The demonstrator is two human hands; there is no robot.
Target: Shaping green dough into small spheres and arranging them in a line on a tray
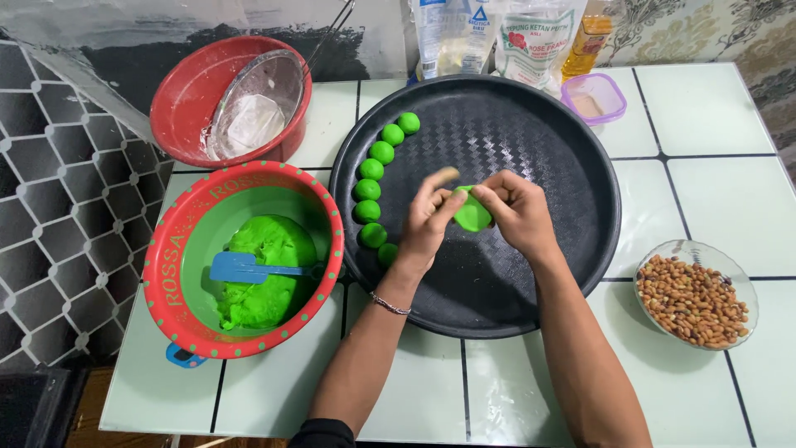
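Both my hands meet over the round black tray (572, 158) and pinch one flattened piece of green dough (473, 213) between them. My left hand (429, 222) presses it from the left with thumb and fingers, while my right hand (518, 211) cups it from the right. Several green dough balls (371, 169) lie in a curved row along the tray's left rim. A red bowl with a green inside (178, 257) stands left of the tray. It holds a lump of green dough (265, 278) and a blue spatula (245, 268).
A glass bowl of peanuts (695, 300) sits at the right. A red basin (186, 99) with a metal sieve (257, 104) of white flour stands at the back left. Flour bags (497, 37), an oil bottle (587, 37) and a small purple container (594, 98) line the back edge of the white tiled table.
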